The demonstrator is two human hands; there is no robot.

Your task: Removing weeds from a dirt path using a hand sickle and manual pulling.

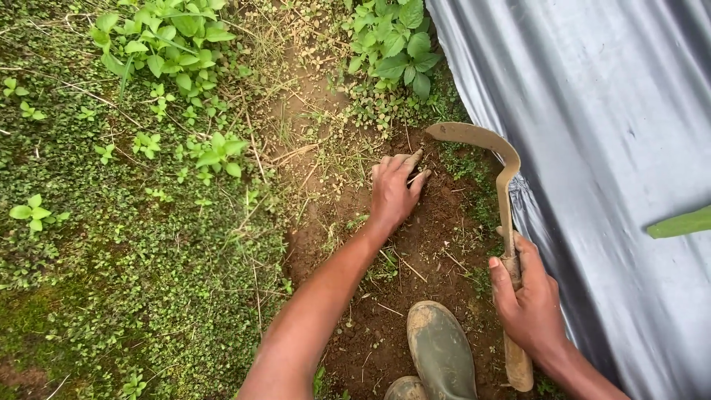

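My left hand [394,190] reaches forward onto a patch of bare brown soil [415,252], fingers bent and pinching at small weeds and dry stems on the ground. My right hand [527,296] grips the wooden handle of a sickle [498,172]. Its curved, mud-coated blade arcs up and left, with the tip just right of my left fingertips. The handle's end sticks out below my right wrist.
Grey plastic sheeting [607,148] covers the ground on the right. Dense low green weeds [133,222] fill the left side, with leafy plants [396,44] at the top. A muddy rubber boot [441,352] stands on the soil at the bottom. A green leaf [681,222] pokes in from the right edge.
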